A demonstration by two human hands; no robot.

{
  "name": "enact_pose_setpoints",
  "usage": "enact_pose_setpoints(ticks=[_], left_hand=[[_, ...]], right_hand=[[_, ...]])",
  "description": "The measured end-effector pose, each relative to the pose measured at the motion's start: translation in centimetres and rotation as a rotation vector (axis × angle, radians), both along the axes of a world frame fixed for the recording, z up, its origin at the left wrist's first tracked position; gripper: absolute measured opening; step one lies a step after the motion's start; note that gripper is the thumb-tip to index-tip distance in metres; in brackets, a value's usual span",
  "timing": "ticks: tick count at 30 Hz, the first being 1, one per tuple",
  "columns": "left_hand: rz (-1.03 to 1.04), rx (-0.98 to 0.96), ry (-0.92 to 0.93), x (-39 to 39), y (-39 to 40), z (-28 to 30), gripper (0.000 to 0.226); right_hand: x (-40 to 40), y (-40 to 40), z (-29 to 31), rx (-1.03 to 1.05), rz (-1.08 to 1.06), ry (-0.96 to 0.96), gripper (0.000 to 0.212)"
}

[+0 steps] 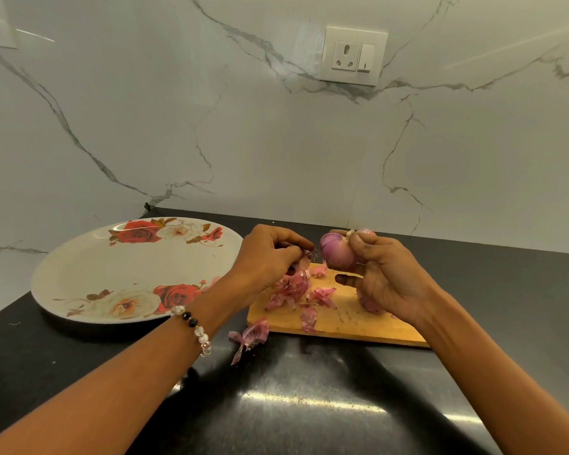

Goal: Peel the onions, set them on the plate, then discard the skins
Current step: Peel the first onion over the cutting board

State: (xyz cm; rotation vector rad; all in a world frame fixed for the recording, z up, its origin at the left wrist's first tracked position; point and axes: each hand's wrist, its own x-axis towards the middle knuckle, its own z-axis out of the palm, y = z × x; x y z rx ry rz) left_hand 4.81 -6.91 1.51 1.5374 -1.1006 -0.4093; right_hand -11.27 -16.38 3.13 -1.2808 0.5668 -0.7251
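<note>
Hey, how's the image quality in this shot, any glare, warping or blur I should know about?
Head view: bright streaks of glare on the black counter near the bottom; wide-angle warping stretches the forearms and the plate; the onion in the right hand and the skins under the left hand look slightly soft; warm, even light, with a faint sheen on the marble wall.

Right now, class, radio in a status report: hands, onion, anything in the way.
Right hand grips onion above cutting board. Left hand pinches skin. Plate bare. Loose skins litter board and counter.
</note>
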Motion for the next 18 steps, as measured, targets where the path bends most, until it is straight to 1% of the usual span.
enact_pose_setpoints(ticks=[3,6,9,12,15,18], left_hand=[[0.029,0.054,-0.054,0.1,-0.1,0.0,0.027],[-0.005,0.082,-0.079,-0.1,0.0,0.0,0.027],[-0.028,0.002,-0.059,-0.5,0.1,0.3,0.022],[-0.062,-0.075,-0.011,-1.0,0.3,0.6,0.034],[-0.113,-0.108,0.025,-1.2,0.5,0.8,0.047],[-0.132,-0.121,0.040,-1.3,0.5,0.6,0.048]], right_hand=[[0.0,-0.3,0.0,0.023,-0.067,-0.034,0.027],[-0.1,-0.3,0.0,0.082,-0.086,-0.113,0.029],[-0.2,-0.3,0.1,0.127,-0.058,-0.159,0.032],[-0.1,-0.2,0.1,0.121,-0.026,-0.157,0.034],[0.0,0.1,0.1,0.078,0.007,-0.127,0.039],[0.1,0.2,-0.1,0.033,0.035,-0.089,0.031]])
